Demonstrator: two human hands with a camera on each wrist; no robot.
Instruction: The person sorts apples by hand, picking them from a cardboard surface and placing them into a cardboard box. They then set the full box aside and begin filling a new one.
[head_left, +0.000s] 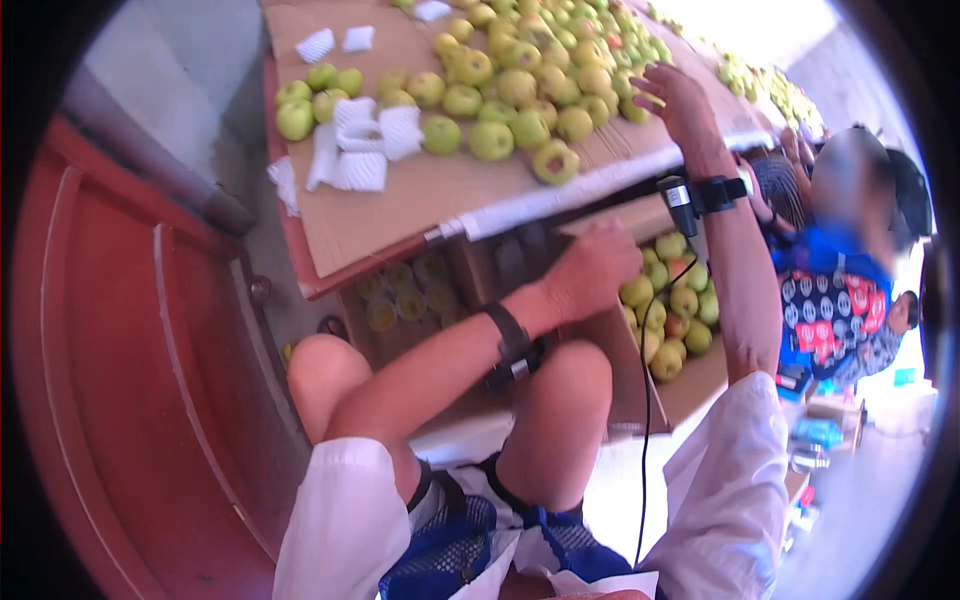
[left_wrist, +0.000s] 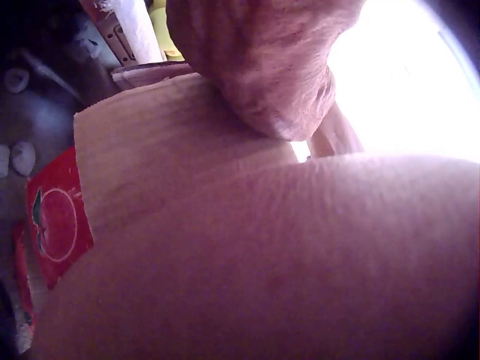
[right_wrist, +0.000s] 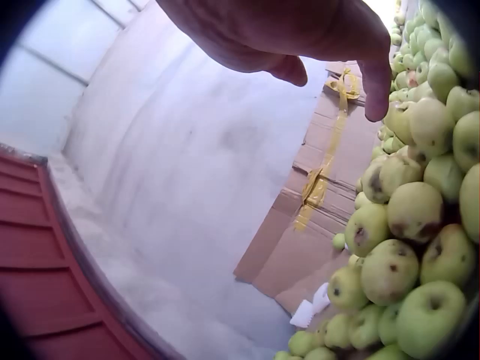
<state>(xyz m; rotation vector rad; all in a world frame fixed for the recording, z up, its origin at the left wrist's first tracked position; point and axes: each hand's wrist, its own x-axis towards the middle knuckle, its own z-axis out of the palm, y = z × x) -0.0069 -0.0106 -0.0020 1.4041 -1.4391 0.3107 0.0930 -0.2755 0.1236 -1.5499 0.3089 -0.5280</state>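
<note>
No words, brands or numbers that I can read from here; the pale label [head_left: 676, 190] on the wrist camera [head_left: 682, 212] is too small to make out, and the red panel [left_wrist: 58, 219] shows an apple picture but no lettering I can read
</note>
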